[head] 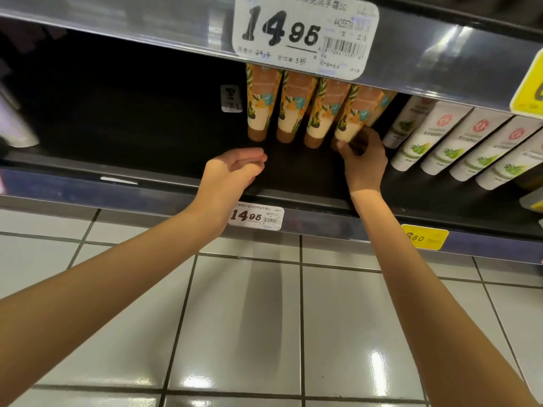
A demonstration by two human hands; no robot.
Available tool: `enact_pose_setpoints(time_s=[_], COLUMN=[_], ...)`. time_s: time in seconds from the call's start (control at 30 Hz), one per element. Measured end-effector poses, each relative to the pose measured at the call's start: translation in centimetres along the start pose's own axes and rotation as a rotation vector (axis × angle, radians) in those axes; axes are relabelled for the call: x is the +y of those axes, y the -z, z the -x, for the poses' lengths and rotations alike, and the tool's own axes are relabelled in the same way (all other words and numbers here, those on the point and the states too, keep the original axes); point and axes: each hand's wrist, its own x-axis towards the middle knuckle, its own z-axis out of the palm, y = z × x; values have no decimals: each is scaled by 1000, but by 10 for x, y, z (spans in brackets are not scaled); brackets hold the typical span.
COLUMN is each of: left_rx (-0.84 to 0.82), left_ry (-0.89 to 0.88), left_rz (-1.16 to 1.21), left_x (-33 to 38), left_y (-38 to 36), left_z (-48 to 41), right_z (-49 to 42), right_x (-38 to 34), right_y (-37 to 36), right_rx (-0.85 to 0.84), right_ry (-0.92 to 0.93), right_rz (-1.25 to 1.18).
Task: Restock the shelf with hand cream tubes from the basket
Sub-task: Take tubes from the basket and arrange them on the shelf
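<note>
well inside the dark shelf (132, 160), just above the small 14.95 price tag (255, 217) on its front lip, the left hand (235, 168) hovers with its fingers loosely curled toward the thumb, holding nothing and touching no tube. above and to the right of that tag, the right hand (363, 161) reaches deeper in; its thumb and curled fingers pinch the lower end of the rightmost orange hand cream tube (352, 118), around its brown cap. that tube stands at the right end of a row with three more orange tubes (291, 110), all cap down, straight above the tag (another seems to sit behind the held one, mostly hidden). farther right of the tag, white tubes (458, 142) with green print lean in a slanted row. below the tag, pale floor tiles (249, 318) shine.
</note>
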Motion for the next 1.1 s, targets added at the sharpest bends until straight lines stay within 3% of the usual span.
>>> enact_pose_setpoints(time_s=[0.1,0.13,0.3,0.5,0.73,0.87,1.1], left_rx=[36,35,30,269,566,679,996], left_ry=[-29,-39,47,73,-87,-184,66], left_rz=[-70,-91,-260,-316,-338,-572,-621], left_x=[3,4,10,47,73,83,62], left_y=[17,28,117,229,303,341,418], left_z=[13,21,97,188,315,409,515], right_z=[38,59,168,251,329,374,465], right_x=[-23,-35,-108,-182,-265,-324,-380], right_y=[0,-5,-42,-85,-122,-120,-149], right_rx=[147,85,-574,-1085,-1446,-1644,-1862], right_ry=[-42,-18,110,69,300,481,399], right_rz=[-272,-351,-446,-535,-429,-465,-402])
